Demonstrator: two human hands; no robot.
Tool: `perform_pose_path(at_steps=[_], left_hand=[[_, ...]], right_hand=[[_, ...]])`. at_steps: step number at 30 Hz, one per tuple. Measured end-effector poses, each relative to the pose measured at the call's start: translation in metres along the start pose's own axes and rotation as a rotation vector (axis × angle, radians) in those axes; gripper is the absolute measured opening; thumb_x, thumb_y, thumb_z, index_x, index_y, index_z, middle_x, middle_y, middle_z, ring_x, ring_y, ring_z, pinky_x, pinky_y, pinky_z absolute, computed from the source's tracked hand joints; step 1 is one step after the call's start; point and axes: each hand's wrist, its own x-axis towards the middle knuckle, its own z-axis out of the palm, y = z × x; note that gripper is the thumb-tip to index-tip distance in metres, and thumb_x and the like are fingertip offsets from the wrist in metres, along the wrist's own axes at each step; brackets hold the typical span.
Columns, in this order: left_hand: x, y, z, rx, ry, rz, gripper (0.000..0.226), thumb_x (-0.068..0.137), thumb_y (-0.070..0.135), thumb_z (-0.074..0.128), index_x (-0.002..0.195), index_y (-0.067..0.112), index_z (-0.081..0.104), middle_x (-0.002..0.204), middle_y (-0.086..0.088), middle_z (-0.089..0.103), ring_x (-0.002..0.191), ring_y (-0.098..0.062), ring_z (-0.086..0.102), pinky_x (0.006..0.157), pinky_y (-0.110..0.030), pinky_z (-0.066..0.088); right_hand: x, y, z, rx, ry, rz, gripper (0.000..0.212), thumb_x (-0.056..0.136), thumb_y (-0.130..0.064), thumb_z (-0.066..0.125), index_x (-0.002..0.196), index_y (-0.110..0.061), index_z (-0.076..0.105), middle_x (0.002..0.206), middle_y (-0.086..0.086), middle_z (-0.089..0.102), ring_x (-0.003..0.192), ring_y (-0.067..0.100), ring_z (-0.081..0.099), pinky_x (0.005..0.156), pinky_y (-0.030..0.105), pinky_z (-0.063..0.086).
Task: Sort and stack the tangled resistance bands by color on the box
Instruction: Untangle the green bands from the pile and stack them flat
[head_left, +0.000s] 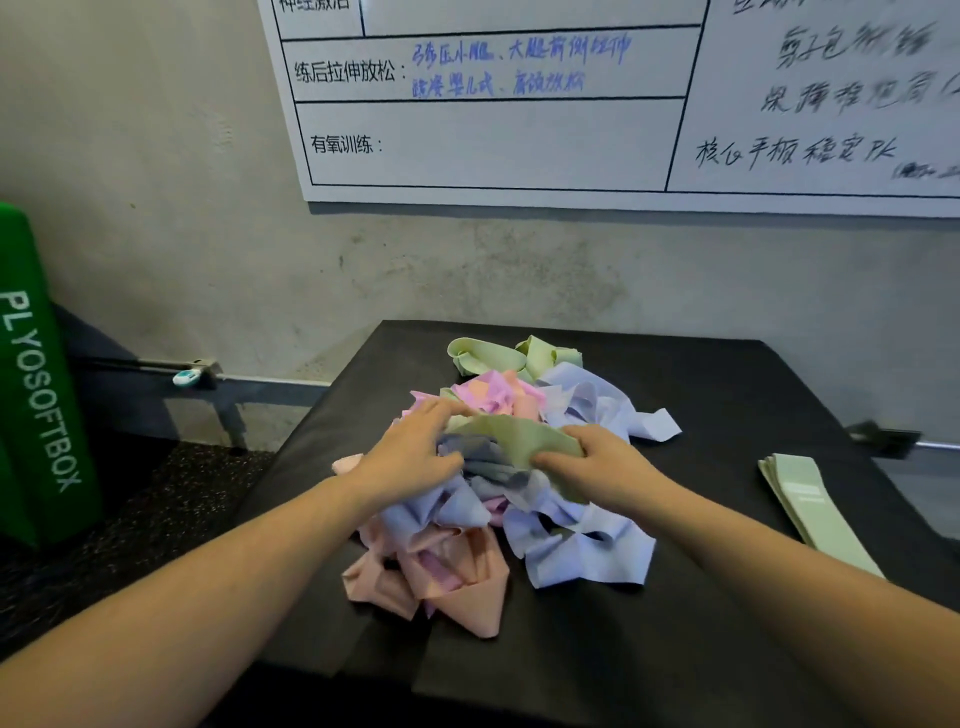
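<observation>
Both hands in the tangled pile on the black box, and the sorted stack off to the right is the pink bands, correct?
Not quite. In the head view both the left hand and the right hand are in the tangled pile on the black box, but the sorted stack at the right is light green, not pink.

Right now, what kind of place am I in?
Probably a gym or training studio: a whiteboard with handwritten workout notes, a green pad marked PLYOSOFTBOX, and a pile of resistance bands on the black box.

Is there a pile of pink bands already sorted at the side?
No, only flat green bands lie sorted by the right edge of the black box.
</observation>
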Motion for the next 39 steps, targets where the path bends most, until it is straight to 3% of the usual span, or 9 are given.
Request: perform_pose_path(at_steps=[6, 9, 12, 16, 22, 26, 31, 35, 39], left_hand=[[-0.032, 0.055, 0.017, -0.131, 0.027, 0.053, 0.074, 0.086, 0.03, 0.073, 0.149, 0.036, 0.036, 0.145, 0.013, 0.049, 0.117, 0.006, 0.05, 0.085, 0.006, 0.031], [-0.046, 0.096, 0.025, -0.41, 0.037, 0.075, 0.086, 0.078, 0.048, 0.082, 0.146, 0.053, 0.03, 0.146, 0.02, 0.047, 0.127, 0.011, 0.046, 0.098, -0.008, 0.04], [-0.058, 0.138, 0.032, -0.562, -0.093, 0.163, 0.085, 0.081, 0.034, 0.086, 0.146, 0.045, 0.034, 0.149, 0.014, 0.046, 0.134, 0.004, 0.046, 0.108, -0.02, 0.043], [-0.084, 0.193, 0.034, -0.618, -0.31, 0.192, 0.06, 0.09, 0.021, 0.077, 0.13, 0.051, 0.045, 0.122, 0.012, 0.065, 0.107, 0.002, 0.065, 0.088, -0.02, 0.054], [-0.111, 0.228, 0.053, -0.6, -0.268, 0.131, 0.018, 0.098, 0.037, 0.064, 0.114, 0.044, 0.059, 0.101, 0.021, 0.069, 0.096, 0.002, 0.064, 0.085, -0.017, 0.051], [-0.129, 0.242, 0.059, -0.835, -0.222, 0.024, 0.017, 0.099, 0.036, 0.063, 0.111, 0.025, 0.065, 0.077, 0.017, 0.066, 0.072, 0.0, 0.059, 0.072, -0.019, 0.045], [-0.153, 0.254, 0.056, -1.07, -0.251, -0.069, 0.027, 0.102, 0.042, 0.056, 0.111, 0.019, 0.068, 0.076, 0.009, 0.07, 0.069, -0.006, 0.062, 0.068, -0.022, 0.047], [-0.167, 0.264, 0.056, -1.156, -0.246, -0.136, 0.036, 0.101, 0.047, 0.054, 0.117, 0.019, 0.07, 0.099, 0.002, 0.079, 0.096, -0.014, 0.072, 0.097, -0.032, 0.05], [-0.18, 0.274, 0.056, -1.163, -0.251, -0.077, 0.017, 0.101, 0.039, 0.057, 0.1, 0.023, 0.062, 0.06, 0.016, 0.071, 0.059, 0.006, 0.067, 0.066, -0.013, 0.054]], right_hand=[[-0.056, -0.015, -0.038, 0.14, 0.152, -0.168, 0.024, 0.091, -0.02, 0.07, 0.094, 0.003, 0.067, 0.079, 0.008, 0.056, 0.071, 0.014, 0.052, 0.066, 0.033, 0.046], [-0.087, -0.016, -0.062, 0.148, 0.045, -0.161, 0.015, 0.089, -0.026, 0.076, 0.1, -0.016, 0.073, 0.087, 0.004, 0.072, 0.077, 0.018, 0.068, 0.071, 0.028, 0.055], [-0.116, -0.014, -0.081, 0.157, -0.028, -0.145, 0.007, 0.09, -0.025, 0.076, 0.096, -0.022, 0.073, 0.082, -0.002, 0.073, 0.074, 0.008, 0.069, 0.066, 0.022, 0.053], [-0.154, -0.011, -0.099, 0.288, -0.074, -0.12, 0.012, 0.089, -0.02, 0.077, 0.098, -0.02, 0.07, 0.08, -0.005, 0.071, 0.075, 0.01, 0.067, 0.065, 0.022, 0.05], [-0.201, 0.005, -0.105, 0.334, 0.053, 0.026, 0.047, 0.079, -0.043, 0.083, 0.111, -0.018, 0.059, 0.094, 0.0, 0.067, 0.075, 0.011, 0.062, 0.061, 0.027, 0.047], [-0.23, 0.01, -0.111, 0.688, 0.167, 0.092, 0.065, 0.069, -0.049, 0.08, 0.117, -0.017, 0.051, 0.102, 0.003, 0.062, 0.073, 0.014, 0.062, 0.064, 0.03, 0.046], [-0.266, 0.016, -0.106, 0.591, 0.216, -0.075, 0.056, 0.078, -0.025, 0.084, 0.125, -0.03, 0.054, 0.114, -0.002, 0.068, 0.099, 0.014, 0.068, 0.084, 0.039, 0.056], [-0.277, 0.013, -0.102, 0.446, 0.288, -0.152, 0.034, 0.084, -0.017, 0.081, 0.112, -0.027, 0.064, 0.1, -0.008, 0.074, 0.092, 0.007, 0.068, 0.083, 0.031, 0.056], [-0.28, 0.01, -0.106, 0.683, 0.311, -0.11, 0.021, 0.094, -0.012, 0.07, 0.114, -0.015, 0.063, 0.097, 0.004, 0.073, 0.077, 0.014, 0.069, 0.074, 0.035, 0.059]])
